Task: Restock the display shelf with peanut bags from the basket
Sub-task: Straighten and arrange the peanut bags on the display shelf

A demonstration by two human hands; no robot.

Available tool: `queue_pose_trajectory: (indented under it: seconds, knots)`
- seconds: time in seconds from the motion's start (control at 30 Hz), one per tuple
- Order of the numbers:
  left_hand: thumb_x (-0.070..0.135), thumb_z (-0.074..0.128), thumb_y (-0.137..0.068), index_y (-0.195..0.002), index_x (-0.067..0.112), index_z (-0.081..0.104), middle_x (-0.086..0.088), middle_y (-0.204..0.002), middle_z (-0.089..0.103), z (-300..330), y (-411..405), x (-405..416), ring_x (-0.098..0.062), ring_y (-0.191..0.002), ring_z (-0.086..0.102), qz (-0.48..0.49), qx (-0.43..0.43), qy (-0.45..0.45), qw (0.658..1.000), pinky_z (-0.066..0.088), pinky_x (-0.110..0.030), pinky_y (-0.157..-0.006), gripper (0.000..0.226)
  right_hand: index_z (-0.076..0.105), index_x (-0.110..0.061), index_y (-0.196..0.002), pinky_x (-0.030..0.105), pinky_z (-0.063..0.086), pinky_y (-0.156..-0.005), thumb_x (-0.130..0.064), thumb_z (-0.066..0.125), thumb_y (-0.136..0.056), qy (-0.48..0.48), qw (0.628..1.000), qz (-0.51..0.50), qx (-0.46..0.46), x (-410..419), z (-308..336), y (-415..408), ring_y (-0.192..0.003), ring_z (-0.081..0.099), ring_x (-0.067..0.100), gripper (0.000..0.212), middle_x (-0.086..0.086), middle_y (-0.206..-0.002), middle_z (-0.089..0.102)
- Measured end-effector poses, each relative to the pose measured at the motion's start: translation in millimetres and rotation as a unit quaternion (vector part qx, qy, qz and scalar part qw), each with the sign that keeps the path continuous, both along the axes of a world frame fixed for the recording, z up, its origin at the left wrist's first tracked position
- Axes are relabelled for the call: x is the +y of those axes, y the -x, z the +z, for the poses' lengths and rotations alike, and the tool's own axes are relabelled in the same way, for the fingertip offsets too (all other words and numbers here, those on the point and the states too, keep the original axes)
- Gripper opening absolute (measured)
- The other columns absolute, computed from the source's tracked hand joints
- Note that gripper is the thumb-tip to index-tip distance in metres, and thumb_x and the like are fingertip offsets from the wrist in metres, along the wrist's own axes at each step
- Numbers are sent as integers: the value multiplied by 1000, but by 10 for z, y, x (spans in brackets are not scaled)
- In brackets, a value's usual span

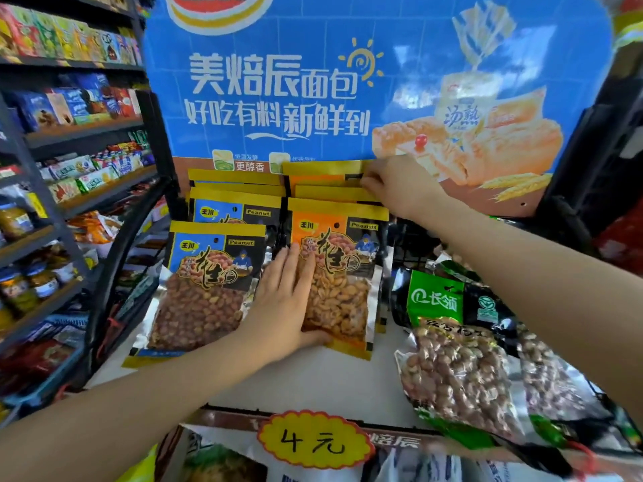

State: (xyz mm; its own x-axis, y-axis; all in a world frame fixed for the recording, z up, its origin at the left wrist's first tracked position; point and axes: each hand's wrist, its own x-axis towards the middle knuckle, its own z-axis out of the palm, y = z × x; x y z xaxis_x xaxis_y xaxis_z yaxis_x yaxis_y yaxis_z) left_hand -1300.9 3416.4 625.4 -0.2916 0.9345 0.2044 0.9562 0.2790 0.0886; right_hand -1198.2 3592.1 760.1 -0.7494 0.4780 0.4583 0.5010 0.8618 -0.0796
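Observation:
On the white display shelf (313, 380) stand two rows of peanut bags. Orange-labelled bags (342, 273) form the right row and blue-labelled bags (208, 283) the left row. My left hand (282, 307) lies flat against the front orange bag, thumb under its lower edge. My right hand (393, 186) reaches to the back and pinches the top edge of the rearmost orange bag (320, 172). Green-labelled peanut bags (452, 360) lie at the right of the shelf. The basket is not clearly in view.
A blue bread poster (348, 81) backs the display. Store shelves (69, 168) with snacks and jars fill the left side. A yellow price tag (313, 440) hangs on the shelf's front edge, with more bags on the tier below.

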Motion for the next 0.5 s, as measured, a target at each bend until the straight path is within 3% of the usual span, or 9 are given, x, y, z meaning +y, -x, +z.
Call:
queue_pose_trajectory:
  seconds: [0.1,0.2,0.27,0.33,0.4,0.5]
  knots:
    - [60,56,-77,-146,17,-11,-2,-152,-26,-12,-30,-26,-15,-133,-32,-74,18,-28,997,-17,-41,-111,106,65,-3,-104,29,36,-75,-14,54,-90,17,997,6,71,-80,147,-354,-98,59,30,20,16,-106,67]
    - [59,47,-81,-146,15,16,-4,-157,3,9,-149,5,-15,-139,-14,-175,-13,-54,983,-4,-41,-115,85,68,-4,-102,27,39,-77,-16,58,-89,75,997,5,19,-167,112,-786,-99,61,28,20,14,-105,70]
    - [61,36,-81,-140,14,33,-4,-150,27,43,-311,1,-13,-137,7,-229,-44,-86,969,7,-36,-115,75,68,-10,-101,35,45,-86,-31,57,-89,132,991,-10,-16,-238,38,-1094,-99,62,28,27,12,-104,70]
    - [54,41,-88,-138,17,37,2,-145,36,83,-507,-15,-9,-135,23,-246,-146,-77,955,16,-24,-111,63,65,-20,-104,40,46,-95,-48,55,-81,224,973,-30,-48,-335,-10,-1388,-102,61,22,37,5,-108,68]
    - [48,47,-89,-140,20,32,3,-146,37,80,-686,4,-10,-133,33,-217,-286,-32,933,23,-23,-109,61,57,-23,-121,34,42,-103,-47,61,-78,265,954,-63,-123,-411,-96,-1600,-111,56,14,49,1,-121,62]
    - [51,54,-83,-143,23,22,-4,-147,37,98,-913,114,-18,-131,39,-138,-466,-12,874,32,-37,-110,73,47,-18,-134,36,41,-103,-38,66,-81,169,956,-114,-211,-375,-234,-1758,-122,51,22,60,5,-134,55]
